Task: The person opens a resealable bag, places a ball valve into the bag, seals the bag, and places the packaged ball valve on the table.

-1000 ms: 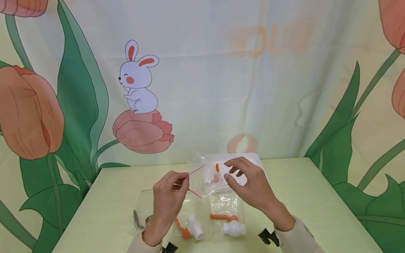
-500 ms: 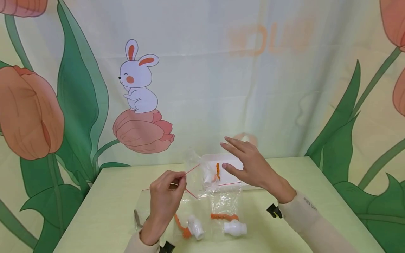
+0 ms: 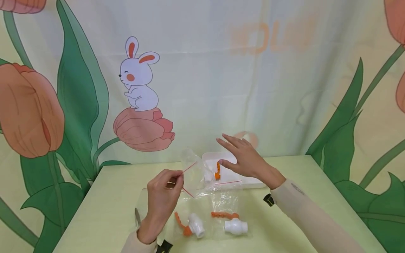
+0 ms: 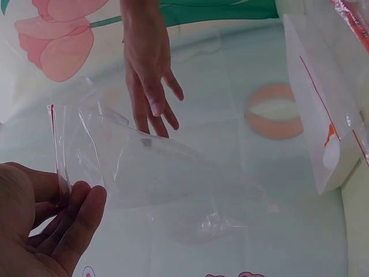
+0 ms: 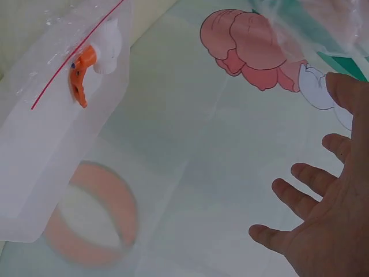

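My left hand pinches the red-striped mouth of a clear zip bag between thumb and fingers. The mouth gapes, and nothing shows inside the bag. My right hand hovers above a white tray, fingers spread, holding nothing. In the tray lies a white ball valve with an orange lever handle, partly seen through clear plastic. Nearer me, one bagged valve lies right of my left wrist. Another bagged valve lies to its right, also white with an orange handle.
Clear plastic with a red zip line overlaps the tray's front edge. A thin grey metal thing lies left of my left wrist, partly hidden. A printed curtain hangs behind the pale table.
My right hand has moved up from beside the bag, its fingers spreading. My left hand has shifted slightly left with the bag, and the tray's valve shows more plainly.
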`<state>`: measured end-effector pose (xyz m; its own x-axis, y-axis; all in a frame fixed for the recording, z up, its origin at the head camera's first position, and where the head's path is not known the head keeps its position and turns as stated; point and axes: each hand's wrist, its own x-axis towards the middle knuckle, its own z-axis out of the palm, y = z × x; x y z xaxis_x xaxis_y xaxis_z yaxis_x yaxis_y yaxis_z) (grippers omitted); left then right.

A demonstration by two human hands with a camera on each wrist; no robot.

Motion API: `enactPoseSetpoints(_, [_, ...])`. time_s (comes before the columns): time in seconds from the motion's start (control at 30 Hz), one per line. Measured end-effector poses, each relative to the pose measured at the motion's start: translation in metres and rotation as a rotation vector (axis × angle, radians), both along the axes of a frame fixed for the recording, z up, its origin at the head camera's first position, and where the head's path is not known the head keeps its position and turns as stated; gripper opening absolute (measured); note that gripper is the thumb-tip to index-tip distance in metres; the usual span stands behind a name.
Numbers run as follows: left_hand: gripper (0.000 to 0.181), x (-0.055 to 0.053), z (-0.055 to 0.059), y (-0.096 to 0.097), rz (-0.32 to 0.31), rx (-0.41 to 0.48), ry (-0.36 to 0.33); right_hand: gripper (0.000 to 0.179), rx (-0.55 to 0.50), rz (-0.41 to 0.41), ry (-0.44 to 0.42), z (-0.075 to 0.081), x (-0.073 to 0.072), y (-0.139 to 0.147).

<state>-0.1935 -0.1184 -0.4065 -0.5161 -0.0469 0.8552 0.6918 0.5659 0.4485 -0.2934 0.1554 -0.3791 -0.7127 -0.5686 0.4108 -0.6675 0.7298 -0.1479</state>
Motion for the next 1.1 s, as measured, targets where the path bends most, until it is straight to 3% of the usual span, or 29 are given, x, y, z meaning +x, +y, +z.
enactPoseSetpoints(0.43, [0.014,0.000,-0.001,-0.001,0.018,-0.009,-0.021,0.083,0.178,-0.056,-0.089,-0.026,-0.052,-0.001])
enactPoseSetpoints(1.1, [0.015,0.000,-0.007,-0.005,0.027,-0.020,-0.066,0.087,0.342,-0.034,-0.175,-0.073,-0.084,-0.016])
